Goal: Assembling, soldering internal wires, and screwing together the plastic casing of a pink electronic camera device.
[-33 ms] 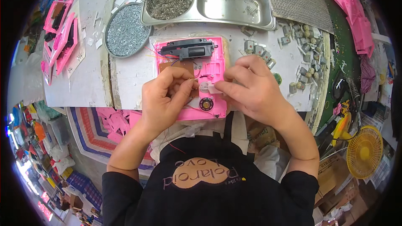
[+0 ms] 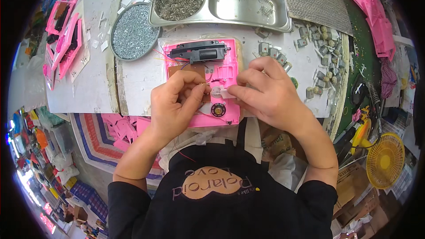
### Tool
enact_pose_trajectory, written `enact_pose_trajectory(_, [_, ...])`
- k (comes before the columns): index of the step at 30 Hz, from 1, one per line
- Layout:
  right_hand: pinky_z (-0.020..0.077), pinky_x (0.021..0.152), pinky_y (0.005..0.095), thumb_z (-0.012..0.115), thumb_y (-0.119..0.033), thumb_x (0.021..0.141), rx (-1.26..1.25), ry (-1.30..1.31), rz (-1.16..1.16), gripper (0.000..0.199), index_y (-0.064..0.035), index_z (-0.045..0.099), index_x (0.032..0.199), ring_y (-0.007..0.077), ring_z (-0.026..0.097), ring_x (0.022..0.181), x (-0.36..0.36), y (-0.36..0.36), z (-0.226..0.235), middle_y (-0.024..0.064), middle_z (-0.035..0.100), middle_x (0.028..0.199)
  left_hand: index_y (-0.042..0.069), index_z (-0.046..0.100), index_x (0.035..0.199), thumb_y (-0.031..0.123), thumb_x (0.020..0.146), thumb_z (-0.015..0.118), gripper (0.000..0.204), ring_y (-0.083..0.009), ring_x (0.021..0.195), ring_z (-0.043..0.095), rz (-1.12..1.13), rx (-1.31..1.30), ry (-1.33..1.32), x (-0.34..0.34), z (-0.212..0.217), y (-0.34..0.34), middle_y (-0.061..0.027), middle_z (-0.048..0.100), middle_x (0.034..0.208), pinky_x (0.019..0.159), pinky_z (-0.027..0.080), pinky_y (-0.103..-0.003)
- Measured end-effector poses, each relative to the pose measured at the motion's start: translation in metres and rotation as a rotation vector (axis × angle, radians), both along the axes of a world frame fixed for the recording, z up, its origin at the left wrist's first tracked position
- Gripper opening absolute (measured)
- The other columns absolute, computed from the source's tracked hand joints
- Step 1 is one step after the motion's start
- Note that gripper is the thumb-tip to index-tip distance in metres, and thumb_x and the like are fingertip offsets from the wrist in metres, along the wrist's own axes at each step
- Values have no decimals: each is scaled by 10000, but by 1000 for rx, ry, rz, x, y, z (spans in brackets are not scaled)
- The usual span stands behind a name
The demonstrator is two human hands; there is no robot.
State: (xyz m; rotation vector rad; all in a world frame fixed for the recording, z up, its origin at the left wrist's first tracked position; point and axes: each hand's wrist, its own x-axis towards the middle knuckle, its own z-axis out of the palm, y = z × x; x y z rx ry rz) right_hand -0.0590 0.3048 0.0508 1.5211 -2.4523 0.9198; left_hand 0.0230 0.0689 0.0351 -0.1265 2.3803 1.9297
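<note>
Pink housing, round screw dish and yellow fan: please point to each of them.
Pink housing [image 2: 230, 68], head view, right inner wall.
Round screw dish [image 2: 133, 31], head view, heap of screws at its middle.
Yellow fan [image 2: 385, 160], head view, centre of its grille.

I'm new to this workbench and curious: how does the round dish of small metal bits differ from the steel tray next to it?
The round dish is circular, dark-rimmed and has one well, filled nearly edge to edge. The steel tray is rectangular, shiny and split into compartments; one large compartment is almost bare, another holds a heap. The tray is also larger. Both hold small silvery metal parts and sit at the back of the table.
</note>
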Motion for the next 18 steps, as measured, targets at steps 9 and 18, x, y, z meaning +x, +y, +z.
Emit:
enact_pose_trajectory(9, [502,828,399,860,-129,672,-171,-126,13,393,-91,744,1046,279,597,988,2,-3,-28,43,676,1048,-8,633,1058,-28,971,660,93,-71,717,698,-12,6,98,4,-10,3,-92,764,866,611,531,-220])
enact_pose_trajectory(18, [455,831,415,828,-126,721,36,-163,-157,315,-98,730,1018,285,584,972,28,-20,-17,39,654,999,32,670,1050,38,890,746,177,-273,683,725,-324,-459,348,-6,4,-5,-122,733,835,594,551,-345])
